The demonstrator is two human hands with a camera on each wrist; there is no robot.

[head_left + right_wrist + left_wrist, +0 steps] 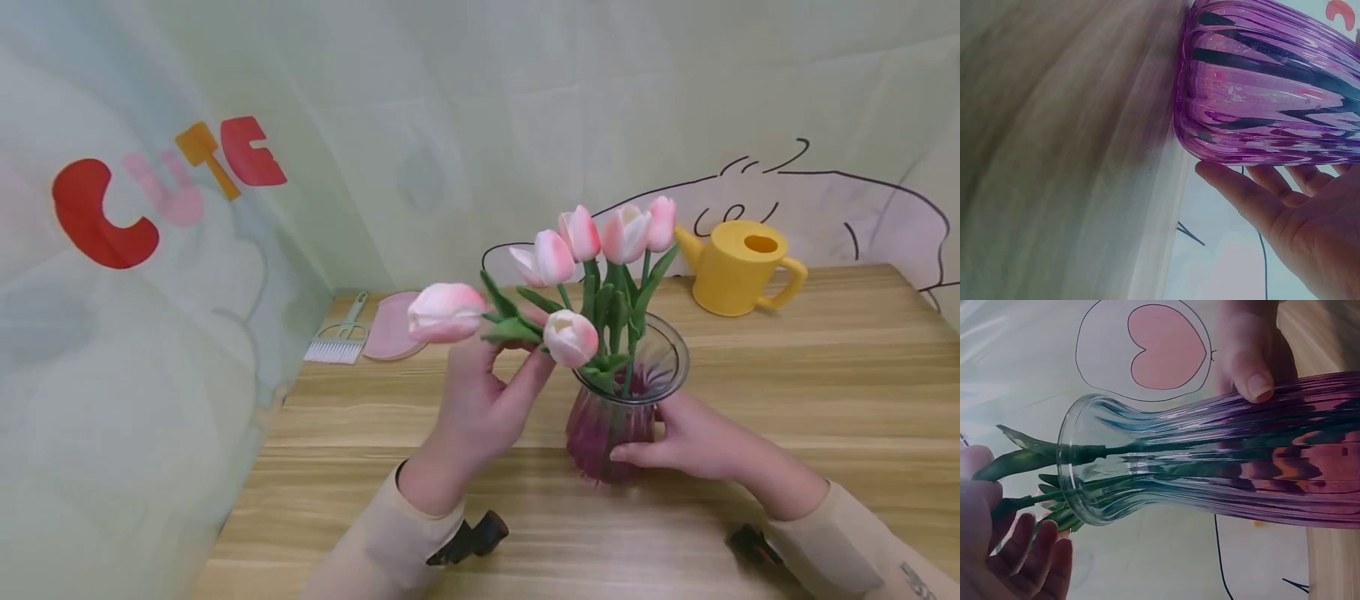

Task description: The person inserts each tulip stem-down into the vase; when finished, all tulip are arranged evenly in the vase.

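A ribbed glass vase, clear at its rim and purple-pink below, stands upright on the table with several pink-and-white artificial tulips in it. My left hand, left of the vase mouth, pinches a tulip by its green leaves and stem; that tulip's bloom leans out to the left. In the left wrist view, green stems run down through the vase neck. My right hand holds the vase's lower right side, thumb in front; the other fingers are partly hidden behind the glass.
A yellow watering can stands at the back right of the wooden table. At the back left lie a small brush and a pink dustpan. Printed cloth walls rise behind and on the left.
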